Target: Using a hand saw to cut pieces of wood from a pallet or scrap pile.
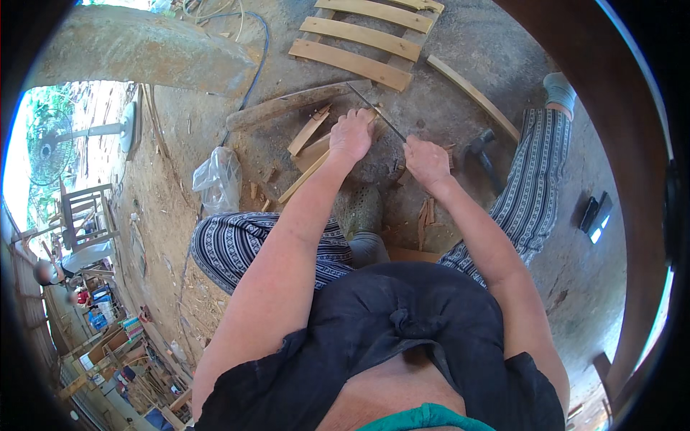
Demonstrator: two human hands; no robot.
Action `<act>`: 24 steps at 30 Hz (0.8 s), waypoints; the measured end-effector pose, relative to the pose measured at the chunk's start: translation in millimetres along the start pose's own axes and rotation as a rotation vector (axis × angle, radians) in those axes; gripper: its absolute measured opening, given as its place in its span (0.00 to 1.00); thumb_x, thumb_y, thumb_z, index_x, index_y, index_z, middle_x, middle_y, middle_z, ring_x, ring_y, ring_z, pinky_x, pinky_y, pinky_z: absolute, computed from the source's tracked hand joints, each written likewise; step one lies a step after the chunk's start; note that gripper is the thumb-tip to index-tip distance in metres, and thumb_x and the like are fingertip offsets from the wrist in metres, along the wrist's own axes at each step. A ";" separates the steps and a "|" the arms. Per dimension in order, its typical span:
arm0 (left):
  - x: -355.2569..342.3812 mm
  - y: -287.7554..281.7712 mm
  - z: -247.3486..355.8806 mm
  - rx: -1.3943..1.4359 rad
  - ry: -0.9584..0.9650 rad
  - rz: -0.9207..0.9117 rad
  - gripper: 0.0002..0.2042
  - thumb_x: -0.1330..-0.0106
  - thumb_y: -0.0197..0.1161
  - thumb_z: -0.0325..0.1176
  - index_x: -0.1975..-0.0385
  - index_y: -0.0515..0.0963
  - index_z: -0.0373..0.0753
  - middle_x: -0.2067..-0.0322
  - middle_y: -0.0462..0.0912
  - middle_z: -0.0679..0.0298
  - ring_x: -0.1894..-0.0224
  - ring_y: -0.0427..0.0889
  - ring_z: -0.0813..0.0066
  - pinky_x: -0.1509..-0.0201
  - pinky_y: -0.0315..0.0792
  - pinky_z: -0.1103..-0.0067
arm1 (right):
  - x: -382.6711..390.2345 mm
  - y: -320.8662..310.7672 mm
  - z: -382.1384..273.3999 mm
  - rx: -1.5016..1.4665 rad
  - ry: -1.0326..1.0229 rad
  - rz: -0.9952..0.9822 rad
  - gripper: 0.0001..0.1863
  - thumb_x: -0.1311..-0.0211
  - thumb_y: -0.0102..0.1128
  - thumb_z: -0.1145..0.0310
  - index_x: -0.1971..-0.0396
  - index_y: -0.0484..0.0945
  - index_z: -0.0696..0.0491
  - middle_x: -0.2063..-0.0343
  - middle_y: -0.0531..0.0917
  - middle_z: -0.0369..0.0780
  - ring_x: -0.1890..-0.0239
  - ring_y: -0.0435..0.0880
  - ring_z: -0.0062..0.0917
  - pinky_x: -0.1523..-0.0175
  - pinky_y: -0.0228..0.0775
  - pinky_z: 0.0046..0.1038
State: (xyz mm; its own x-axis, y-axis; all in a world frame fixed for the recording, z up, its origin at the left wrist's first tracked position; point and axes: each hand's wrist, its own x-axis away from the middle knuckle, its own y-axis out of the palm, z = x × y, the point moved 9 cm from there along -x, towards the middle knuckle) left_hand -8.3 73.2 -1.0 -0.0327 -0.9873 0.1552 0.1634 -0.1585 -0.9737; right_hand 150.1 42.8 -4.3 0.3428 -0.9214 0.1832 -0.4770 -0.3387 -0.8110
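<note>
My left hand [352, 135] is closed on a narrow wooden strip [305, 179], which slants down to the left under my forearm. My right hand [428, 161] grips a long, thin dark tool [389, 123], a file or a narrow blade; I cannot tell which. The tool reaches up and left from my fist, across the wood's far end just beyond my left fingers. Whether it touches the wood is unclear. Beneath the strip, a wider wooden piece [313, 152] is partly hidden by my left hand and wrist.
A slatted wooden frame [359, 39] lies ahead, with a long slat [474, 98] to its right. The hammer [486, 159] rests beside my right leg. A rough timber [295, 103], a short wood piece [310, 130] and a clear plastic bag [219, 179] lie to the left.
</note>
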 end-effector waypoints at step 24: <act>-0.6 2.9 -2.7 0.004 0.022 -0.009 0.12 0.39 0.57 0.37 0.61 0.70 0.38 0.60 0.77 0.52 0.56 0.78 0.51 0.53 0.73 0.62 | 21.6 5.7 5.4 0.087 0.082 -0.174 0.09 0.40 0.45 0.68 0.69 0.73 0.55 0.73 0.83 0.50 0.68 0.84 0.43 0.62 0.76 0.43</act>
State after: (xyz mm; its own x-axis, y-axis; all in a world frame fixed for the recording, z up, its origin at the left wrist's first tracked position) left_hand -10.5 73.4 -4.4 -0.0558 -0.9855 0.1602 0.1671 -0.1674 -0.9716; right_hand 159.1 22.0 -8.0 0.3456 -0.8639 0.3665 -0.3432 -0.4798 -0.8074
